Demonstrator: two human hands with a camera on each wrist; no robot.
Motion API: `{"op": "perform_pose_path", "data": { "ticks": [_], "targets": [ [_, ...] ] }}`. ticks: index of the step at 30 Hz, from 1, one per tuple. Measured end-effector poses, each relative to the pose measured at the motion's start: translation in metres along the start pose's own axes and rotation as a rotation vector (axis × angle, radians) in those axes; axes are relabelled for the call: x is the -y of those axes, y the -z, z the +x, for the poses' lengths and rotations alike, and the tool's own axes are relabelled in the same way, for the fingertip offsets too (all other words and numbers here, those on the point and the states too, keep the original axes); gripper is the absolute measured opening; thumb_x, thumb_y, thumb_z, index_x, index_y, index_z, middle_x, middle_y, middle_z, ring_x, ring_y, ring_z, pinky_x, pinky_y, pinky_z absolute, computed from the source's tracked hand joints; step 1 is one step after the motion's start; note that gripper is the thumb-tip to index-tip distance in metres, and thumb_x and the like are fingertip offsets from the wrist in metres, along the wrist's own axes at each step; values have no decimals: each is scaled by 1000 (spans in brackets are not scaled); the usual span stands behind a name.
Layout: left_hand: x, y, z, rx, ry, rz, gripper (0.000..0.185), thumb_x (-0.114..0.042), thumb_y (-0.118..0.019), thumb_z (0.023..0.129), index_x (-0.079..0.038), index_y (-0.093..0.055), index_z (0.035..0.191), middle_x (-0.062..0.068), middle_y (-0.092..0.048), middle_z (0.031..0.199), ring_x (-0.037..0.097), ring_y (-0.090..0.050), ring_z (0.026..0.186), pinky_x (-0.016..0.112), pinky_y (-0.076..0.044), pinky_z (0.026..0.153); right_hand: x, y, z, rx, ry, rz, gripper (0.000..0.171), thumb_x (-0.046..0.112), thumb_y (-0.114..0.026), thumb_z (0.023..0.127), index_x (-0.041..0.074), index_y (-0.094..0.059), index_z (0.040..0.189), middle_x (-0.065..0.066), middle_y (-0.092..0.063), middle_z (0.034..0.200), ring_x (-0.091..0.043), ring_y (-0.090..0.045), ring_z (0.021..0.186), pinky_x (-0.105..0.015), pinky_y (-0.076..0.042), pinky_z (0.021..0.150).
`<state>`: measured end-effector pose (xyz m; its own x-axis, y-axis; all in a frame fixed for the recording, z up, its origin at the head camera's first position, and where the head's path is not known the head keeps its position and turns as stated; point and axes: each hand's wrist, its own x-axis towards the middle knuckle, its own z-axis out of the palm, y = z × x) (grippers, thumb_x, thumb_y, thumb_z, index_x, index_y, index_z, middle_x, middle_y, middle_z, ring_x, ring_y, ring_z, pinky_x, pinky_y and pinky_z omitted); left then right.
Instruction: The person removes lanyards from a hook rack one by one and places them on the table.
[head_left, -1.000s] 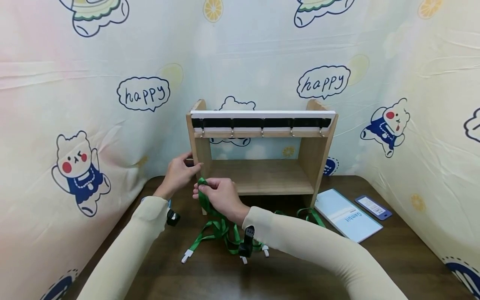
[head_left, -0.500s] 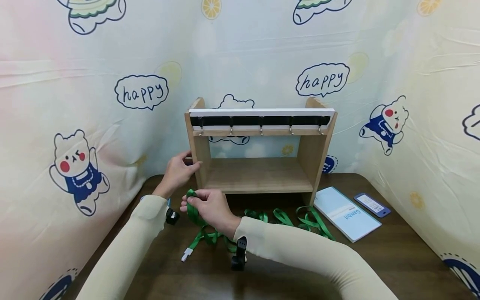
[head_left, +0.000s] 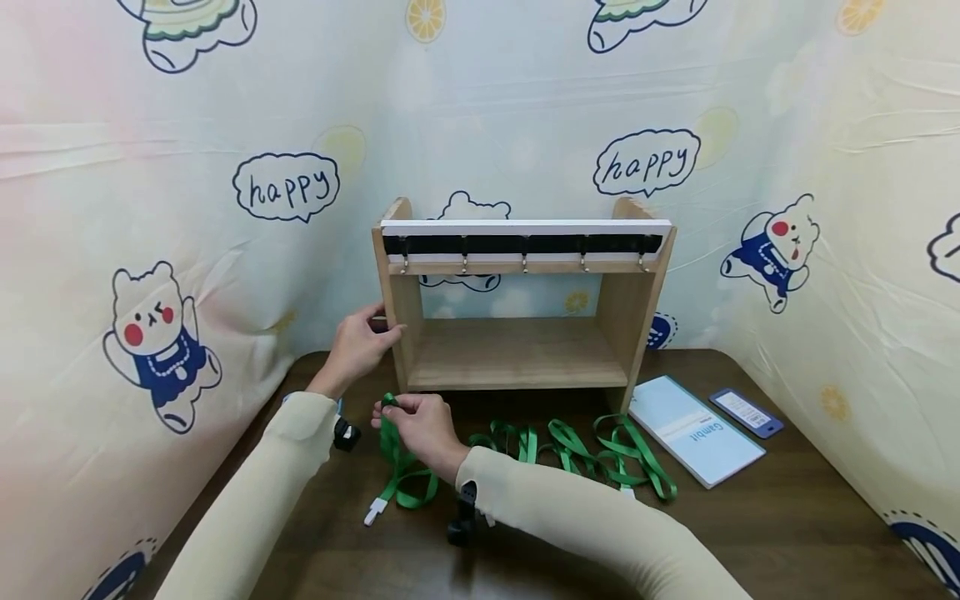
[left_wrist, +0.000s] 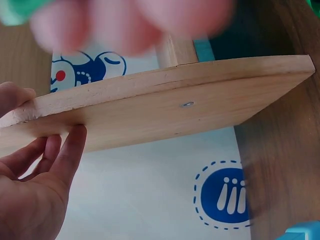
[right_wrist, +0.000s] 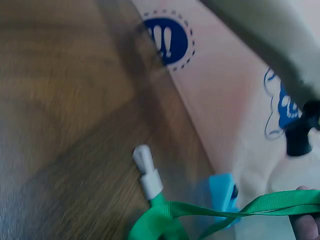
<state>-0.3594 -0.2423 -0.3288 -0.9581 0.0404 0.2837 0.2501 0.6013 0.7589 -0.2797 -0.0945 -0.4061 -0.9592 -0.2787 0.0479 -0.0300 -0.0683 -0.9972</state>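
My left hand (head_left: 354,350) grips the left side panel of a small wooden shelf (head_left: 517,354), thumb on one face and fingers on the other; the left wrist view shows the panel (left_wrist: 150,110) between them. Low in front of that panel, my right hand (head_left: 426,429) pinches a green lanyard (head_left: 392,450) near the top of its loop. Its lower part trails onto the table, ending in a white clip (head_left: 375,510). In the right wrist view the lanyard strap (right_wrist: 280,201) runs taut from the fingertips.
Several more green lanyards (head_left: 572,446) lie in a row before the shelf, partly behind my right sleeve. A hook rail (head_left: 525,243) crosses the shelf's top. To the right are a light-blue notebook (head_left: 697,429) and a blue card holder (head_left: 747,414). A blue object (right_wrist: 220,195) sits at the left.
My right hand has come down and slightly left with the lanyard, away from the shelf panel. The lowered arm uncovers more of the lanyards at the right. My left hand stays put.
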Motion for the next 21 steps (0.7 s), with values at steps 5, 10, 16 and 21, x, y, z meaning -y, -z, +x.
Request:
{"op": "perform_pose_path", "data": {
  "ticks": [5,10,16,21],
  "targets": [
    [1,-1,0,6,18,-6,68,-37,-66,98,-6,-42,153,21,-62,137,36,-63,123,51,-57,97,-19,5,11,-66,18,-106,15,13,-69,96,14,-81,104,1,-80,97,-17,-78,92,-31,-63,82],
    [-2,0,1,-6,16,-2,67,-35,-66,98,-6,-42,153,22,-62,136,36,-63,124,52,-57,98,-33,11,22,-111,29,-195,15,16,-69,96,20,-82,103,4,-80,95,-8,-77,88,-28,-62,80],
    [-3,0,1,-16,9,-1,65,-34,-67,97,-6,-45,151,21,-64,133,36,-65,121,52,-58,95,-40,14,28,-131,16,-189,14,16,-69,97,20,-81,102,2,-80,98,-10,-77,89,-26,-62,80],
    [-1,-1,0,-1,20,-13,65,-34,-66,98,-8,-43,153,21,-63,135,36,-65,122,52,-57,96,-47,16,29,-142,2,-258,14,19,-69,96,23,-82,98,6,-80,92,-4,-75,82,-22,-60,69]
  ]
}}
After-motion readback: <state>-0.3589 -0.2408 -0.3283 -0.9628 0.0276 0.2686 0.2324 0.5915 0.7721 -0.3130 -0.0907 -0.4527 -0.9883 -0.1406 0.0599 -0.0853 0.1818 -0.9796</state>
